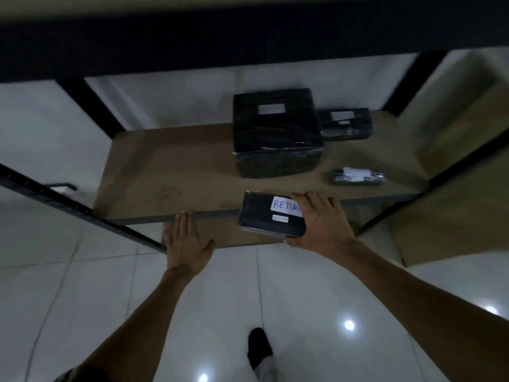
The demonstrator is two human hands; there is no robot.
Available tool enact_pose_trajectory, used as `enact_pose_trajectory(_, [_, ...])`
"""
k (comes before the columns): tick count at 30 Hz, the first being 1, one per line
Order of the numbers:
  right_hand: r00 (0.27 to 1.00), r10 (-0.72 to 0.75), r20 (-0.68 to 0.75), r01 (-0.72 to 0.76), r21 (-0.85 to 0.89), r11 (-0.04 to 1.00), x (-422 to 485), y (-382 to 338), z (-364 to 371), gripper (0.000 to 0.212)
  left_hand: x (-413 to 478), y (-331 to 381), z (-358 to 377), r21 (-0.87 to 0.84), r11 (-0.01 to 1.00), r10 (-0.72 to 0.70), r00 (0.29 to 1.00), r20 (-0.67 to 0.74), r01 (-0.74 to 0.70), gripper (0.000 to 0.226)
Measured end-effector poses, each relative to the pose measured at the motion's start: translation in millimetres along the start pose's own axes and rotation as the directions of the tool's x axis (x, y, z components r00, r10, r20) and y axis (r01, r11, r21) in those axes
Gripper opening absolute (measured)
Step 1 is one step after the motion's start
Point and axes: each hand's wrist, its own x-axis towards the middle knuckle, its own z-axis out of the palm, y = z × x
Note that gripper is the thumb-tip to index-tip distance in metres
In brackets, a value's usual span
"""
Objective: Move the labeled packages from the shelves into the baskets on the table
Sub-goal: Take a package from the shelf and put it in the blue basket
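Note:
A flat black package (261, 216) with a white label reading "RETUR…" hangs over the front edge of the brown shelf board (170, 172). My right hand (319, 219) grips its right end, fingers on top, thumb underneath. My left hand (184, 238) is flat and empty, fingertips touching the shelf's front edge to the left of the package. Farther back stands a large black wrapped box (275, 136) with a white label. A smaller black package (345, 124) lies to its right, and a thin black labeled package (358, 176) sits near the right front. No basket is in view.
Black metal uprights (91, 106) and a diagonal rail (68, 205) frame the shelf. A dark upper shelf (248, 37) spans overhead. A lower board shows beneath. More brown shelving (454, 188) stands at the right. White tiled floor and my foot (259, 346) lie below.

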Motion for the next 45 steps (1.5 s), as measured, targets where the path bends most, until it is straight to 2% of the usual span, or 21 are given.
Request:
enact_pose_trajectory(2, [0.996, 0.058, -0.064, -0.056, 0.037, 0.998, -39.5, 26.3, -18.7, 0.101, -24.1, 41.7, -8.4, -0.023, 0.998, 0.05, 0.999, -0.005, -0.05, 0.088])
enact_pose_trajectory(5, [0.99, 0.114, -0.084, -0.11, 0.056, 0.992, -105.6, 59.8, -52.8, 0.097, -67.6, 105.4, -25.6, -0.051, 0.99, 0.13, 0.992, 0.002, -0.129, 0.087])
enact_pose_trajectory(12, [0.98, 0.196, -0.025, -0.191, 0.129, 0.973, -256.1, 132.9, -128.0, 0.094, -182.5, 250.1, -67.1, -0.094, 0.937, 0.334, 0.942, -0.038, -0.336, 0.087])
enact_pose_trajectory(19, [0.96, 0.281, -0.012, -0.275, 0.167, 0.947, -356.1, 208.1, -193.6, 0.091, -246.9, 379.2, -100.0, -0.081, 0.84, 0.536, 0.844, -0.026, -0.536, 0.088])
enact_pose_trajectory(26, [0.932, 0.354, -0.082, -0.345, 0.11, 0.932, -396.9, 307.8, -232.3, 0.092, -243.6, 499.6, -106.8, -0.022, 0.753, 0.657, 0.754, 0.0, -0.657, 0.087])
enact_pose_trajectory(29, [0.916, 0.386, -0.106, -0.376, 0.109, 0.92, -405.5, 356.4, -247.3, 0.091, -234.8, 555.5, -103.6, -0.072, 0.724, 0.687, 0.726, 0.002, -0.686, 0.084])
enact_pose_trajectory(34, [0.893, 0.439, -0.101, -0.43, 0.103, 0.897, -411.9, 437.4, -270.1, 0.093, -213.5, 657.4, -108.0, -0.079, 0.662, 0.747, 0.665, -0.018, -0.746, 0.093])
enact_pose_trajectory(45, [0.844, 0.522, -0.125, -0.505, 0.147, 0.851, -430.4, 604.4, -307.3, 0.094, -184.8, 843.8, -100.4, -0.003, 0.596, 0.803, 0.596, 0.016, -0.803, 0.085])
